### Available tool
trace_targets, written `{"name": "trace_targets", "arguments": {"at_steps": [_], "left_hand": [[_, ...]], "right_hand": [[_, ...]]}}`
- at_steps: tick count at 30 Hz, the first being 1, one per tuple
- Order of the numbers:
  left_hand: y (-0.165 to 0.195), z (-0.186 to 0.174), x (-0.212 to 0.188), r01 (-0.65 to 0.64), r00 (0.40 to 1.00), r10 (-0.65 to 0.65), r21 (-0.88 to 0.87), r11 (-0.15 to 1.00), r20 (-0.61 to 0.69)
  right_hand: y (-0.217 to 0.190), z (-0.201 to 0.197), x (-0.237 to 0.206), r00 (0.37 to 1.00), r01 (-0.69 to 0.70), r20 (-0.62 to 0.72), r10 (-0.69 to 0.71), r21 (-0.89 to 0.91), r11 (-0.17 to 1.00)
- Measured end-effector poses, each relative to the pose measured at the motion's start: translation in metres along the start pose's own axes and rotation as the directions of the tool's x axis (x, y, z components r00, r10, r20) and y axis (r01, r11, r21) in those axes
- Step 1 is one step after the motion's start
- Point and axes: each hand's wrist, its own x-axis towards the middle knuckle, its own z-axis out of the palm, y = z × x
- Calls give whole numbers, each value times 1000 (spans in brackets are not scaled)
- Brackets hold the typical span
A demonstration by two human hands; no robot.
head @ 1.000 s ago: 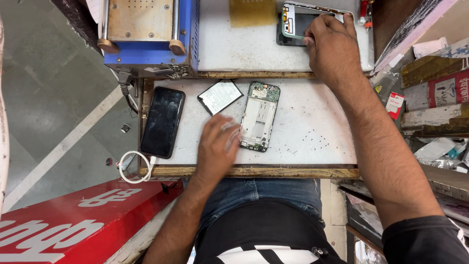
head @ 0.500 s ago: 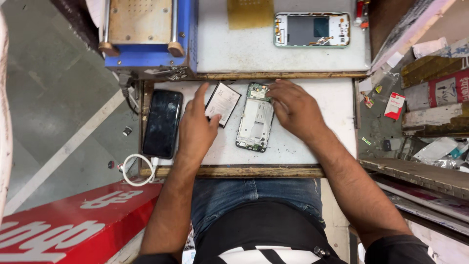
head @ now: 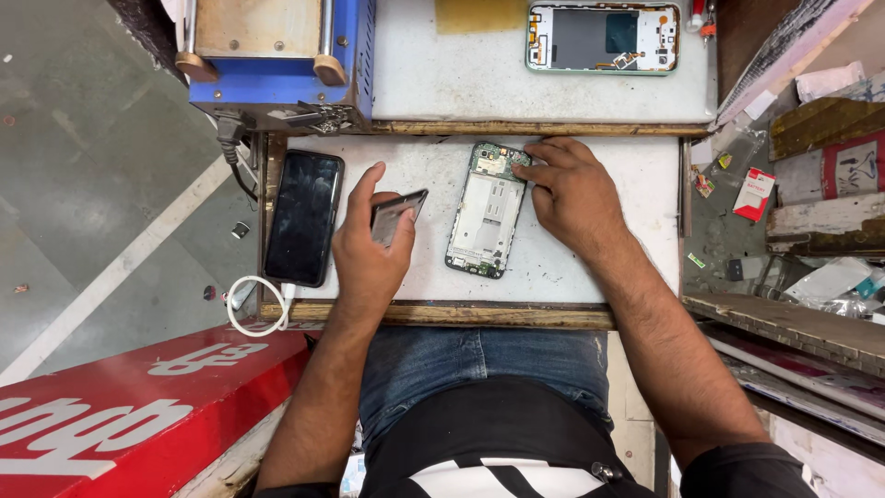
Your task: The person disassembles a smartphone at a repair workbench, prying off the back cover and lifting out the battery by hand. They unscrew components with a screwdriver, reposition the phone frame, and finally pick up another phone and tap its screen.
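My left hand (head: pixel 369 249) grips a thin flat metal plate (head: pixel 396 214), tilted up off the white work surface (head: pixel 590 277). Just right of it lies an opened phone body (head: pixel 486 212) with its circuit board showing at the top end. My right hand (head: pixel 572 189) rests beside that phone, fingertips pressing on its upper right corner. A black phone (head: pixel 304 217) lies screen-up to the left of my left hand.
A second opened phone frame (head: pixel 604 37) lies on the upper shelf. A blue machine (head: pixel 277 60) stands at the back left. A white cable (head: pixel 258 309) loops off the table's left front corner. Cluttered shelves with small packets fill the right side; a red board sits lower left.
My right hand came down from the phone frame on the upper shelf to the opened phone body. My left hand moved onto the metal plate and lifted its edge.
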Motion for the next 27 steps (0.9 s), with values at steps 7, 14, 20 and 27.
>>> {"name": "trace_targets", "arguments": {"at_steps": [7, 14, 20, 27], "left_hand": [[-21, -2, -8, 332, 943, -329, -233, 914, 52], [-21, 0, -17, 453, 891, -378, -525, 721, 249], [3, 13, -33, 581, 783, -328, -433, 689, 529], [17, 15, -19, 541, 810, -325, -408, 735, 488]], "right_hand": [[7, -3, 0, 999, 29, -39, -25, 90, 996], [5, 3, -2, 994, -28, -101, 53, 229, 973], [-2, -4, 5, 995, -99, 30, 96, 170, 980], [-13, -9, 10, 984, -155, 99, 145, 98, 983]]}}
